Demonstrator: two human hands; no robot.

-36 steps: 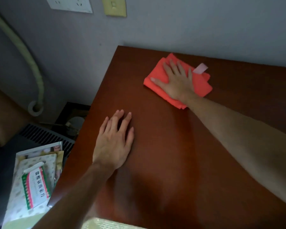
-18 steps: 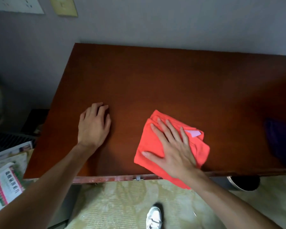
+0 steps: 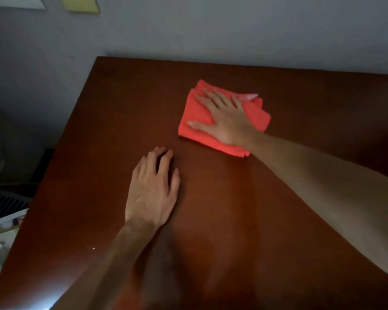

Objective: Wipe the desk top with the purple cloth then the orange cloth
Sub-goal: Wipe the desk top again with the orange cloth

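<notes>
Orange cloth [image 3: 224, 121] lay folded toward the far side of the brown tabletop [image 3: 278, 220], my right hand [image 3: 227, 121] spread flat on it, left hand [image 3: 152, 193] resting open nearby; second wiping step, I judged, more sweeps needed.

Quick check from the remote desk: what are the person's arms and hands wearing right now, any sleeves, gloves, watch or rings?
Nothing is worn that shows. The left hand and the right hand are bare, with no gloves, rings or watch visible. Both forearms are uncovered as far as the frame's edge, so no sleeve is in view. The picture is dim and slightly blurred.
</notes>
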